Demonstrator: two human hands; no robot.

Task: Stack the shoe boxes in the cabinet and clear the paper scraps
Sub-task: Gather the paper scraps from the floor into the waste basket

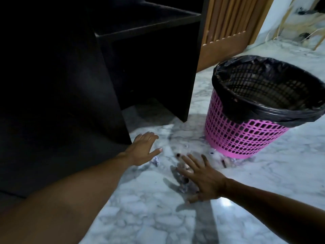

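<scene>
Hovering spread-fingered, left hand [142, 150], right hand [202, 176] over possibly crumpled paper scraps [183, 186], pink bin [233, 138] close, cabinet [70, 85] left

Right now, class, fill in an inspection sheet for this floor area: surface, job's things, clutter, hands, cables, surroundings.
Surface: white-grey marble floor, glossy.
Job's things: dark wooden cabinet, shelves look empty, no shoe boxes seen; crumpled paper scrap by the left hand; another scrap under the right hand's fingers.
Clutter: small bits at the bin's base.
Hands: left hand open, spread; right hand open, reaching down.
Cables: nothing seen.
Surroundings: pink lattice plastic bin with black liner; slatted wooden door.
</scene>
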